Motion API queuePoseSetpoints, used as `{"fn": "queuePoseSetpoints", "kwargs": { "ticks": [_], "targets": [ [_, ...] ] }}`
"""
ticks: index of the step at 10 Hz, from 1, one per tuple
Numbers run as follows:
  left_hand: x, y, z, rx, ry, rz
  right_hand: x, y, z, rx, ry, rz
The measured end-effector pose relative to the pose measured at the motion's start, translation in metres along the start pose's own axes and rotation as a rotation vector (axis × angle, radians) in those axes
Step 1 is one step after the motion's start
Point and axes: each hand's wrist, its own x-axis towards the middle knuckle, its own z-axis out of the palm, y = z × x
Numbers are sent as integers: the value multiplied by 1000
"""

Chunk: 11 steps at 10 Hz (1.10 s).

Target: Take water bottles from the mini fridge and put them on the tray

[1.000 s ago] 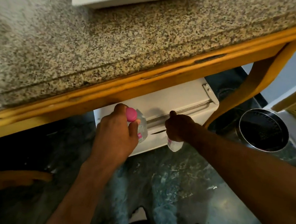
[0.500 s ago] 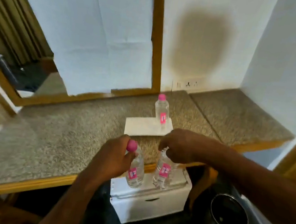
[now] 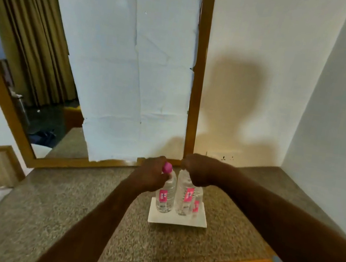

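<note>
While gripped — bottles [image 3: 166,196] upright

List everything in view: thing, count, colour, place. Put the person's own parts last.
bottles: three, clear with pink labels, one pink cap showing; upright over the tray, two held at the top, a third mostly hidden behind the right one.
tray: one, white, on the counter near its middle.
counter: one, speckled granite with a wooden front edge, across the foreground.
mirror: one, wooden frame, on the wall behind, mostly covered by white paper.
paper: white sheets, over the mirror.
socket: one, on the back wall, partly behind the hands.
left hand: one, fingers closed round the left bottle's neck.
right hand: one, closed over the top of the middle bottle.
</note>
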Motion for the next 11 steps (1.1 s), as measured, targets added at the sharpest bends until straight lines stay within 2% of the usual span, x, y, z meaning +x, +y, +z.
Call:
{"fn": "queuePoseSetpoints", "kwargs": {
  "ticks": [2,4,6,9,11],
  "targets": [
    [16,-22,47,-32,-131,32,23,3,69,82,-43,85],
    [41,-61,89,-64,-229,-10,56,8,114,39,-105,122],
    [49,-74,107,-92,-244,0,76,19,119,43,-134,115],
    [60,-79,107,-110,-321,-87,85,23,119,59,-164,89],
    [63,-69,101,-104,-406,-134,86,24,111,152,-268,92]
  ]
}}
